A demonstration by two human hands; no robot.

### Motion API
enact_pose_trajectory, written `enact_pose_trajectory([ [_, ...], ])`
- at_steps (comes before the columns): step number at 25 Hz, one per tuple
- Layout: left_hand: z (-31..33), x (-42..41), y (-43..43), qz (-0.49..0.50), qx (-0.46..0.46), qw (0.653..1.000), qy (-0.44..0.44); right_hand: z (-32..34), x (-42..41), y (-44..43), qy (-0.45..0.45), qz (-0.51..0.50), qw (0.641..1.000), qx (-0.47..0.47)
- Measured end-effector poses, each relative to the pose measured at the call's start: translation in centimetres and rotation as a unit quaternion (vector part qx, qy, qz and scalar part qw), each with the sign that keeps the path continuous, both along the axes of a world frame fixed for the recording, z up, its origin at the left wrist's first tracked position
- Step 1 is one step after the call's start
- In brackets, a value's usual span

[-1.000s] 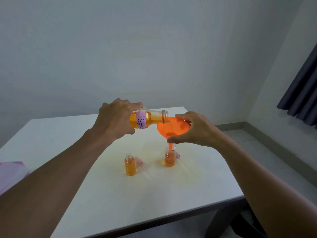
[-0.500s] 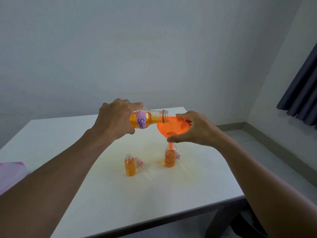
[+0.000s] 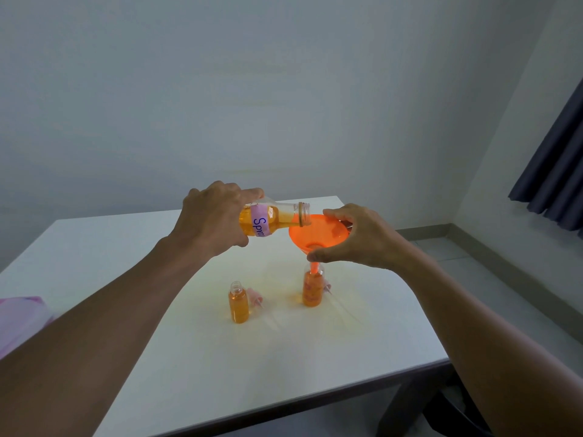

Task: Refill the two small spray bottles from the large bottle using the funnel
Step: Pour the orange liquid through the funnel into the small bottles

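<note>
My left hand (image 3: pixel 213 220) grips the large clear bottle (image 3: pixel 273 219) of orange liquid with a pink label, tipped almost level, its open mouth over the rim of the orange funnel (image 3: pixel 318 234). My right hand (image 3: pixel 356 238) holds the funnel by its rim and neck. The funnel's spout sits in the neck of the right small bottle (image 3: pixel 313 288), which stands upright and is mostly full of orange liquid. The left small bottle (image 3: pixel 238 302) stands uncapped and nearly full, apart from both hands. A pink spray cap (image 3: pixel 255 299) lies beside it.
The white table (image 3: pixel 220 373) has its front edge close below and its right edge near my right forearm. A second spray cap (image 3: pixel 327 287) lies behind the right bottle. A pink object (image 3: pixel 19 320) rests at the left edge. A dark curtain (image 3: pixel 555 171) hangs at right.
The liquid level in the right small bottle has risen. Both hands, the large bottle and the funnel stay almost where they were.
</note>
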State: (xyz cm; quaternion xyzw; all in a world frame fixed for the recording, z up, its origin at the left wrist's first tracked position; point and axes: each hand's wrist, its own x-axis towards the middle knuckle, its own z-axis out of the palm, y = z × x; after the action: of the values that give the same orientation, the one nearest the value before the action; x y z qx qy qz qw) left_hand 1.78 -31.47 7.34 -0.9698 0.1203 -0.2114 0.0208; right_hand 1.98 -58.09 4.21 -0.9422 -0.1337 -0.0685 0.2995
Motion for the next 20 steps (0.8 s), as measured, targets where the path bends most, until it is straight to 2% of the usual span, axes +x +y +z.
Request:
enact_pose_trajectory([
  [20,0.15,-0.16,0.0,0.004,-0.003,1.0,0.009,0.06,-0.03,0.0,0.004,-0.001,1.0,-0.005],
])
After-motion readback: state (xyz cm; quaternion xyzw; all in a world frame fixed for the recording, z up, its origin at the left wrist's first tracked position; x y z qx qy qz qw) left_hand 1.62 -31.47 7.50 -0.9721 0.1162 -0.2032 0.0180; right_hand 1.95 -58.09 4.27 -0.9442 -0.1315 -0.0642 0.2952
